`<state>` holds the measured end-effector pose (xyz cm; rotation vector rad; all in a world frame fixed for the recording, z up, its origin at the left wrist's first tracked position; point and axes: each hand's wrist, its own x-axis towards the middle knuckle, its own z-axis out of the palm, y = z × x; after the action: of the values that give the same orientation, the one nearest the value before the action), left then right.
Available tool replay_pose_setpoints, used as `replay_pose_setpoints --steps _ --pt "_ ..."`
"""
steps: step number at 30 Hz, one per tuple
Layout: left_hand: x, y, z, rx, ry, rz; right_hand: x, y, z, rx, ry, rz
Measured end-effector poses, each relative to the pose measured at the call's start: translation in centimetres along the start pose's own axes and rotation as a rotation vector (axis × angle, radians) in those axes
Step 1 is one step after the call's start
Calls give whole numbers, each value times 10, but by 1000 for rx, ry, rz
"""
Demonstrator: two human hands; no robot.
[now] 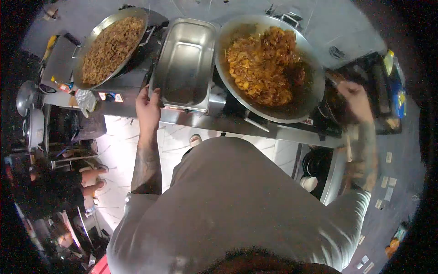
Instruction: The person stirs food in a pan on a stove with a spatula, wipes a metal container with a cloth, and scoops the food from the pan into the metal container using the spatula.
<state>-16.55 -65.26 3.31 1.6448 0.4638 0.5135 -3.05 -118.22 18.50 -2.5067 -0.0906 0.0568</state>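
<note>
A deep steel tray [185,59], with nothing in it, sits between two big pans. My left hand [148,102] has its fingers closed on the tray's near left corner. To the right of the tray is a large wok [310,93] of reddish-brown food [264,68]. My right hand [353,93] is just beyond the wok's right rim, its fingers curled together by a dark pan [335,107]; what they hold is blurred and I cannot make it out.
A second wok [98,29] of brown minced food [112,50] stands at the far left. A crumpled foil-like bundle [86,101] lies below it. Bottles [401,105] are at the right. Another person's legs [93,180] show at lower left.
</note>
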Motion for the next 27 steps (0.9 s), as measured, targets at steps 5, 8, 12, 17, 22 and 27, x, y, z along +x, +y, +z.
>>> replay_pose_setpoints --steps 5,8,12,17,22,27 --pt "1 -1 1 -36 -29 -84 30 -55 -12 -134 -22 -75" --pt "6 -4 13 36 76 149 43 -103 -2 -363 -49 -221" --pt "6 16 25 123 113 60 60 -153 46 -533 -28 -447" --pt "26 -6 27 156 114 263 85 -189 144 -883 -120 -675" --pt "18 17 26 14 58 69 59 -219 171 -1099 228 -977" --pt "24 -12 24 62 49 156 53 -222 139 -1055 428 -1138"
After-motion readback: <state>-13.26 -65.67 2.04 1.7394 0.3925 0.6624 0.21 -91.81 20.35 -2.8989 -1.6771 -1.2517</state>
